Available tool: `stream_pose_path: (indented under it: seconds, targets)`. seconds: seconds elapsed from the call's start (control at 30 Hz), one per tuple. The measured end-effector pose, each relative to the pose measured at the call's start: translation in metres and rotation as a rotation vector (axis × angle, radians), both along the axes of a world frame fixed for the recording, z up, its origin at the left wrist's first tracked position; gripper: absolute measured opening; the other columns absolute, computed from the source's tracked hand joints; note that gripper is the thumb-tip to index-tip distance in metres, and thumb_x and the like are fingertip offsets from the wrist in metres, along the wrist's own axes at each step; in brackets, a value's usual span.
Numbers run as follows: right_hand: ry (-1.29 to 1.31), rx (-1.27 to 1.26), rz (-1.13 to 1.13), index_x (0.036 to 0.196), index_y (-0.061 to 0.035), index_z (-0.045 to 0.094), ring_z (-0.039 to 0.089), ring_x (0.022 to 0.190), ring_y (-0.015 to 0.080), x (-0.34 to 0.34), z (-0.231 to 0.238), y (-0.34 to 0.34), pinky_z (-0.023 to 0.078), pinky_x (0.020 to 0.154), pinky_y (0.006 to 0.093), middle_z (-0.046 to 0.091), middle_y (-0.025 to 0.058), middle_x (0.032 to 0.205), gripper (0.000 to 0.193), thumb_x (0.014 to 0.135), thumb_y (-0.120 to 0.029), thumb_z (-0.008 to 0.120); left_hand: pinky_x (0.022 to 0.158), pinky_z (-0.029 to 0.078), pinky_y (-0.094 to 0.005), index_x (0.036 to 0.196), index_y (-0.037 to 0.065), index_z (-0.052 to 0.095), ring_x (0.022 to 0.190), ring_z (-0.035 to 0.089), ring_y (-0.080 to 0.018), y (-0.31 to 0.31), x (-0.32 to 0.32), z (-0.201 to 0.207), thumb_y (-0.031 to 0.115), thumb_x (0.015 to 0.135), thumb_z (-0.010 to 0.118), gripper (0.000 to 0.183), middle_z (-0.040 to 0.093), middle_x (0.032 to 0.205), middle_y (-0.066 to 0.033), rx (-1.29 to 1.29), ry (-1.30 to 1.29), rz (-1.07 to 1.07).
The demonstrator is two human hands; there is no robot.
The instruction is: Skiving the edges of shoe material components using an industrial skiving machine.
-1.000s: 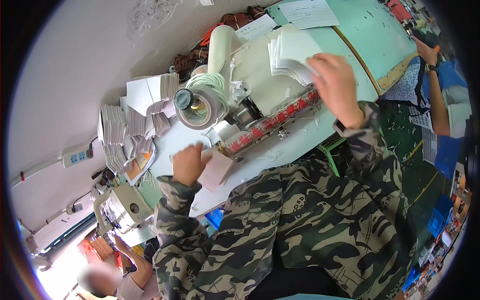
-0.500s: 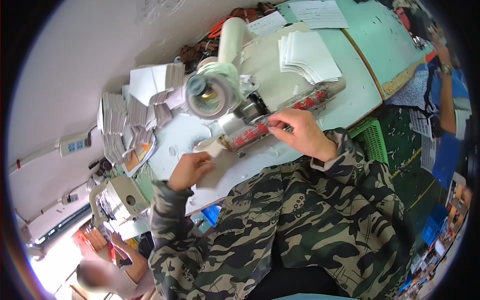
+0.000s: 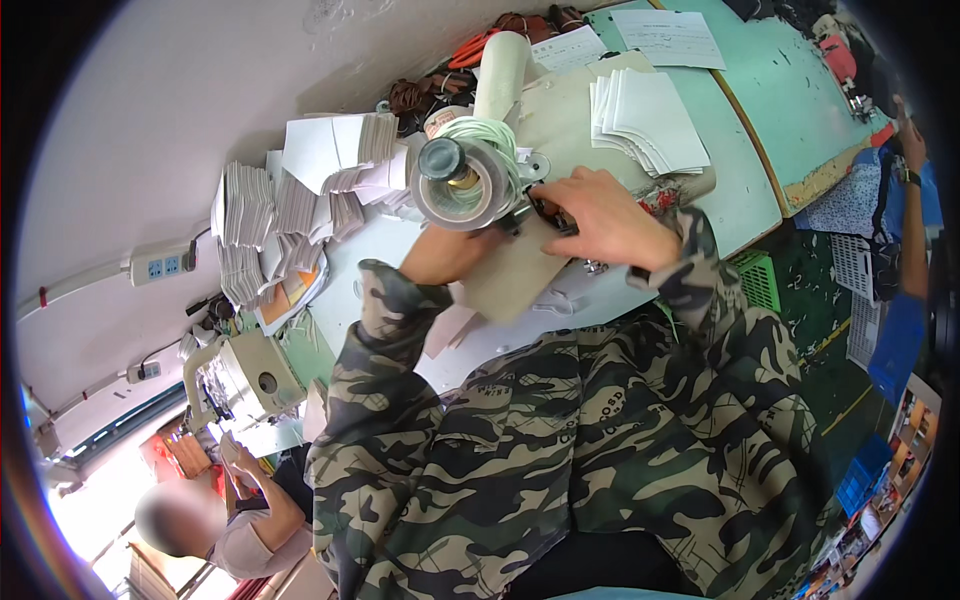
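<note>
My left hand (image 3: 445, 255) reaches in beneath a large spool of pale green tape or cord (image 3: 485, 140) on a bench machine. Its fingertips are hidden there. A beige card-like sheet (image 3: 515, 283), slightly blurred, slants between my two hands and its upper edge lies at the machine. My right hand (image 3: 605, 220) is at the machine's dark metal part (image 3: 545, 212), index finger stretched toward it. The thumb stands apart from the index finger, beside the sheet's upper right edge. A pale cylindrical machine arm (image 3: 502, 75) rises behind the spool.
Stacks of white folded card (image 3: 243, 225) crowd the left. A fanned pile of white sheets (image 3: 655, 120) lies at the far right. A green crate (image 3: 757, 280) stands below the bench edge. One co-worker (image 3: 265, 515) sits at lower left; another's arm (image 3: 912, 220) shows at right.
My left hand has moved up and right, in under the spool. The beige sheet now lies between my hands. My right hand has shifted upward from the red-marked bar to the machine's dark part.
</note>
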State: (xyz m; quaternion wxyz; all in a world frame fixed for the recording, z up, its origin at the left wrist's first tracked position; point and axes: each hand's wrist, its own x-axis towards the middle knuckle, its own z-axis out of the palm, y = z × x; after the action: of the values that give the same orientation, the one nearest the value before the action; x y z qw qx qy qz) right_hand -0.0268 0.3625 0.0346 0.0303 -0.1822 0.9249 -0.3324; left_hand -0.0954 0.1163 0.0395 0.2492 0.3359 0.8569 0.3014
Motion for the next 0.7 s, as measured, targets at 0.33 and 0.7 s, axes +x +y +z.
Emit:
stream_pose_path:
  seconds: [0.33, 0.7]
  targets:
    - [-0.369, -0.520, -0.007, 0.093, 0.0002, 0.068, 0.061, 0.070, 0.0182, -0.016, 0.019, 0.030, 0.049, 0.068, 0.0292, 0.068, 0.0104, 0.078, 0.020, 0.080, -0.015, 0.071, 0.039, 0.045, -0.0219, 0.107, -0.005, 0.062, 0.052, 0.064, -0.0136, -0.010, 0.047, 0.020, 0.024, 0.105, 0.045, 0.034, 0.064, 0.073, -0.0078, 0.130, -0.757, 0.240]
    - [-0.692, -0.623, -0.321, 0.101, 0.0040, 0.068, 0.064, 0.071, 0.0087, 0.061, -0.035, -0.032, 0.051, 0.059, 0.0250, 0.071, 0.0062, 0.085, 0.022, 0.086, -0.010, 0.074, 0.074, 0.049, -0.0446, 0.100, -0.001, 0.065, 0.081, 0.063, -0.0428, -0.018, 0.017, 0.001, 0.024, 0.094, 0.053, 0.029, 0.067, 0.088, -0.0238, -0.152, -0.287, 0.200]
